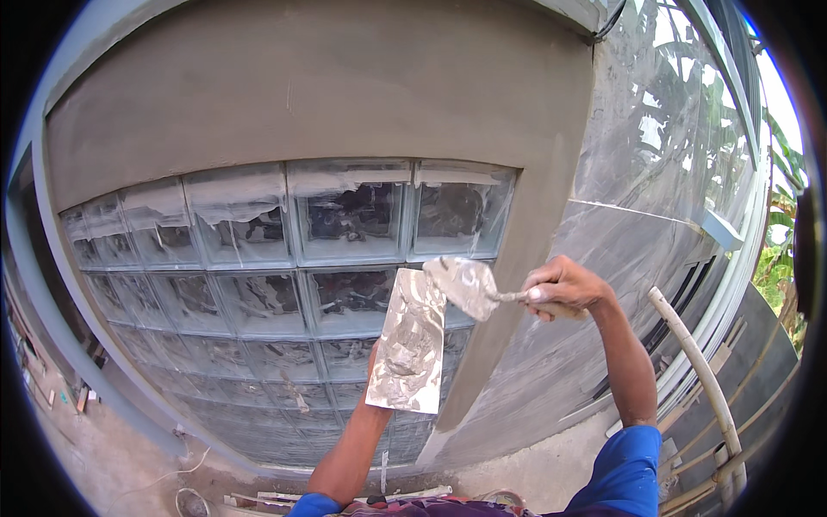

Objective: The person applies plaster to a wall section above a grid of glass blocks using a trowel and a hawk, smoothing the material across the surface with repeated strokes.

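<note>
My right hand grips the handle of a small pointed trowel smeared with grey mortar. The trowel's blade rests against the top of a flat rectangular metal float coated in wet mortar. My left hand holds that float from behind and is mostly hidden by it; only the wrist and forearm show below. Both tools are held up in front of a glass block window, close to the freshly plastered grey strip on its right side.
Fresh grey plaster covers the wall above the glass blocks. A glossy grey panel stands to the right, with a pale pipe leaning by it. Debris, a cord and pale sticks lie on the concrete ground below.
</note>
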The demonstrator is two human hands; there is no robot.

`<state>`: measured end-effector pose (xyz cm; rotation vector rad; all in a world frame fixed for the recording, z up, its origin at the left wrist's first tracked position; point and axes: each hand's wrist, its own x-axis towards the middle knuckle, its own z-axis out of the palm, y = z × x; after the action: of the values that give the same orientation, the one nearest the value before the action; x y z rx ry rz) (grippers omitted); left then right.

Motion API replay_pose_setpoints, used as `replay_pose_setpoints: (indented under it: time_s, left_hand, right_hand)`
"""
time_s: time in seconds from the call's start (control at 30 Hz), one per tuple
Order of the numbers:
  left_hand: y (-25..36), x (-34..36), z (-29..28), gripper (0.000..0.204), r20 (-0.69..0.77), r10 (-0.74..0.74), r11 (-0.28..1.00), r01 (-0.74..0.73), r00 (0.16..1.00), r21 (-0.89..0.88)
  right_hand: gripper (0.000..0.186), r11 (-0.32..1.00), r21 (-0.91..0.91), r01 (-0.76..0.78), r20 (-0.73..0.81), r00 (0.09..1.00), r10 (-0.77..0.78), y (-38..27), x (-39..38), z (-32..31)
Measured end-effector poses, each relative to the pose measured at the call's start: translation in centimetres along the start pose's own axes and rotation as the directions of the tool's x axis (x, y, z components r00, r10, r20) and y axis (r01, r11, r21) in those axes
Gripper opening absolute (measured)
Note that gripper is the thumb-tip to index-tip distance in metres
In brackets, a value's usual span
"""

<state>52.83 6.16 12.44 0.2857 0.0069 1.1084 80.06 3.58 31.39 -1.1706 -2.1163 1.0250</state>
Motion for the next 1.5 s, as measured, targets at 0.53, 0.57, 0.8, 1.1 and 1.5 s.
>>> replay_pose_setpoints:
  time_s: [0.53, 0.57, 0.8, 1.1, 1.5]
  left_hand:
    - [0.4, -0.5, 0.1, 0.036, -0.012, 0.005, 0.999, -0.005, 1.0, -0.042]
    - [0.6, -0.3, 0.0, 0.036, -0.023, 0.015, 1.0, -0.015, 1.0, -0.011]
    - [0.3, 0.1, 0.3, 0.025, 0.025, 0.207, 0.923, -0.204, 0.978, 0.327]
    - [0.6, -1.6, 0.7, 0.03, 0.173, 0.19, 0.705, -0.257, 0.966, 0.661]
    - [1.5, -2.9, 1.9, 0.033, 0.082, 0.115, 0.691, -0.139, 0.99, 0.71]
  right_hand:
    - [0.028, 0.917, -0.382, -0.115, -0.171, 0.984, 0.052, 5.1, -5.4, 0.8]
    - [0.027, 0.86, -0.507, -0.054, -0.197, 0.979, -0.054, 4.4, -5.9, 1.8]
    - [0.026, 0.554, -0.832, -0.029, -0.354, 0.797, -0.49, 3.7, -6.3, 9.6]
    - [0.033, 0.408, -0.913, -0.003, -0.309, 0.656, -0.688, 5.2, -4.7, 8.6]
    - [0.033, 0.446, -0.894, 0.041, -0.354, 0.547, -0.759, 7.8, -3.3, 9.8]
